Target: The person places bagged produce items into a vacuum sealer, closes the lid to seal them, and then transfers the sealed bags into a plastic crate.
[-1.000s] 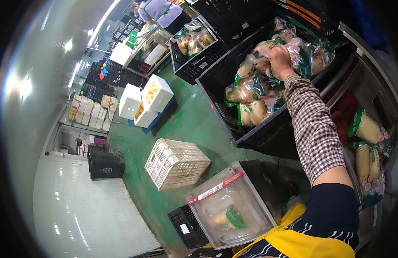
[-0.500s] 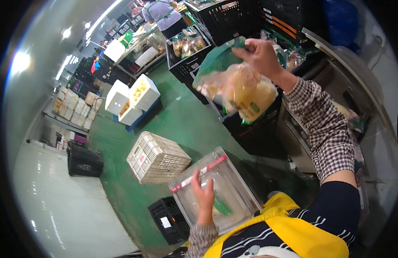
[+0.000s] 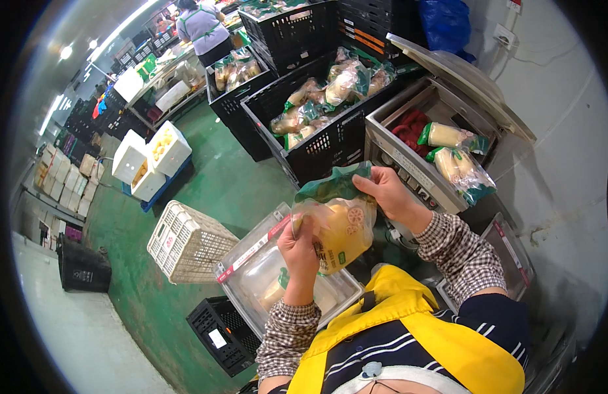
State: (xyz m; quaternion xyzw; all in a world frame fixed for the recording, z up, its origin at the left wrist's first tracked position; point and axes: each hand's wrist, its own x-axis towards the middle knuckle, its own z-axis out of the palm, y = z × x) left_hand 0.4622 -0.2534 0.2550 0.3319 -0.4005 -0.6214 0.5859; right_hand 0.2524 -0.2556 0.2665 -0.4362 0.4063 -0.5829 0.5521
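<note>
The person held a clear plastic bag of pale yellow sliced vegetables [image 3: 335,226] with a green top up in front of the chest, between both hands. The left hand [image 3: 299,244] gripped the bag's lower left edge, its fingers pressed together around the plastic. The right hand [image 3: 386,194] pinched the green top at the upper right corner, fingers closed on it. Just below the bag sat a clear lidded plastic box [image 3: 278,279] with a red strip along one edge. Ahead stood a black crate [image 3: 330,141] filled with more such bags, and to its right an open metal machine [image 3: 415,141] with two filled bags lying inside. A white lattice crate [image 3: 186,243] lay tilted on the green floor [image 3: 218,177].
</note>
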